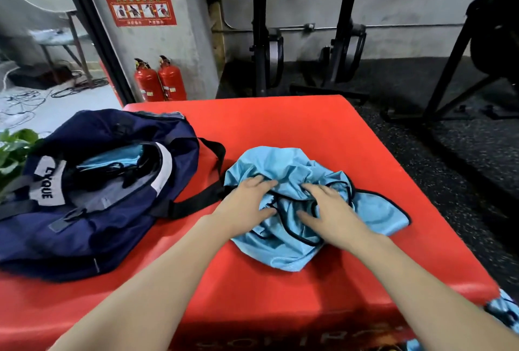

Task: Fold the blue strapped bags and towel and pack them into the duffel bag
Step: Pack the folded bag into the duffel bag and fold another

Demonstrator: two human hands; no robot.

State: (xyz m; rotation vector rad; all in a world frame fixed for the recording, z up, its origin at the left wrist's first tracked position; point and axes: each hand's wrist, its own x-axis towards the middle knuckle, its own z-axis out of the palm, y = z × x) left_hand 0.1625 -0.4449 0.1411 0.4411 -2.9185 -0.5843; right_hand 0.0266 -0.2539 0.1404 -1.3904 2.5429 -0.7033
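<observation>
1. The step in hand looks like folding: a light blue strapped bag (pixel 295 179) lies crumpled on the red bench (pixel 323 131), right of the navy duffel bag (pixel 92 196).
2. The left hand (pixel 247 204) lies on the bag's near-left part, fingers fairly straight and pressing the cloth; the right hand (pixel 328 210) lies beside it, fingers spread flat on the fabric. Neither seems to pinch anything, though the folds may hide a fingertip.
3. Next, the bag needs flattening and its black cords tucked in, then folding small enough for the duffel's mouth.
4. The duffel is unzipped, with light blue fabric already inside. Its black shoulder strap (pixel 213 182) lies touching the crumpled bag's left edge and could snag.
5. More blue cloth (pixel 502 311) hangs off the bench's near right corner. Two fire extinguishers (pixel 160 81) stand behind.
</observation>
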